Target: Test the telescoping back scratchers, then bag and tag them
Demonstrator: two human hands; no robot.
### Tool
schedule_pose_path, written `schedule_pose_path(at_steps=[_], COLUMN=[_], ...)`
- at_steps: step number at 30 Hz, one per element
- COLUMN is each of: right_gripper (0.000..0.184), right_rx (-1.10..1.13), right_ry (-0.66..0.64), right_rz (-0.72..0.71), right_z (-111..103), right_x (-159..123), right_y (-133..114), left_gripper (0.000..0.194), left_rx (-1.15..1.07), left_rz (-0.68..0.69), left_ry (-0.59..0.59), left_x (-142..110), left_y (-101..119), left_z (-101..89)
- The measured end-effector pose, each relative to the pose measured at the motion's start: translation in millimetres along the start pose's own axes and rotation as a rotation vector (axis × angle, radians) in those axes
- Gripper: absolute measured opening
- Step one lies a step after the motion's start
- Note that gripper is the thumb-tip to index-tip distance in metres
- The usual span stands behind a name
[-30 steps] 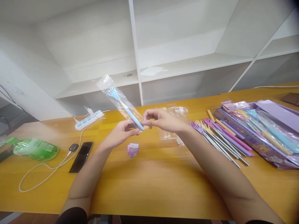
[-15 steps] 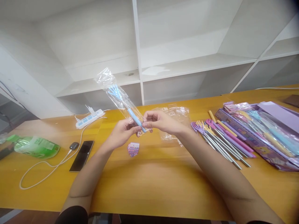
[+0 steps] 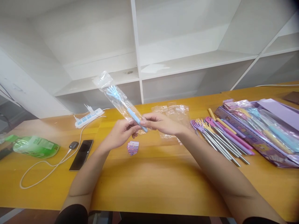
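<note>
A blue back scratcher (image 3: 134, 115) with a hand-shaped head is inside a clear plastic bag (image 3: 105, 81), tilted with its head up and to the left. My left hand (image 3: 121, 132) is closed on the handle end from the left. From the right, my right hand (image 3: 161, 123) pinches the same lower end, its thumb along the handle. Below my hands a small stack of printed cards (image 3: 133, 148) lies on the table. Behind my right hand are flat clear bags (image 3: 178, 112).
On the right lie loose back scratchers (image 3: 220, 140) with metal rods and coloured handles, beside a purple printed box (image 3: 252, 140) of bagged ones. On the left are a phone (image 3: 81, 155), a green bottle (image 3: 35, 147), a power strip (image 3: 89, 118) and a white cable (image 3: 50, 165).
The bagged back scratcher stays between my hands, its head slightly lower and further left. My right fingers have shifted around its lower end, the thumb now stretched along the handle.
</note>
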State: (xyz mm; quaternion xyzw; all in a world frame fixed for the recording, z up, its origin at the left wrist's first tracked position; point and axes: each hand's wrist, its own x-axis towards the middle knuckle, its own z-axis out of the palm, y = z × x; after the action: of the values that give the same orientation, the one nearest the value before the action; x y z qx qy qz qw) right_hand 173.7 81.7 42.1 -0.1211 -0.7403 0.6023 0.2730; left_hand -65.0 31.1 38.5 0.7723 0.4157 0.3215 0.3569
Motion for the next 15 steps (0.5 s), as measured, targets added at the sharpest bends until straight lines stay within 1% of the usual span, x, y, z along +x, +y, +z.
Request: schedule_pose_path(at_steps=[3,7,12,15], right_gripper=[0.042,0.046,0.045,0.043], right_rx=[-0.002,0.025,0.177,0.266], right_ry=[0.004,-0.032,-0.091,-0.127], right_rz=[-0.002,-0.044,-0.097,-0.129], right_z=[-0.4,-1.2,2.7,4.5], right_x=[0.0,-0.7,1.8,4.2], right_y=[6.1,14.4,20.7,24.5], left_gripper=[0.035,0.037,0.033,0.031], left_rx=[0.011,-0.089,-0.269,-0.325], left_rz=[0.025,0.087,0.116,0.112], left_ry=[0.001,0.003,-0.033,-0.035], left_x=[-0.9,-0.4,0.3,0.2], left_y=[-1.2,-2.2,-3.6,-4.0], left_z=[-2.4,-0.3,6.1,7.5])
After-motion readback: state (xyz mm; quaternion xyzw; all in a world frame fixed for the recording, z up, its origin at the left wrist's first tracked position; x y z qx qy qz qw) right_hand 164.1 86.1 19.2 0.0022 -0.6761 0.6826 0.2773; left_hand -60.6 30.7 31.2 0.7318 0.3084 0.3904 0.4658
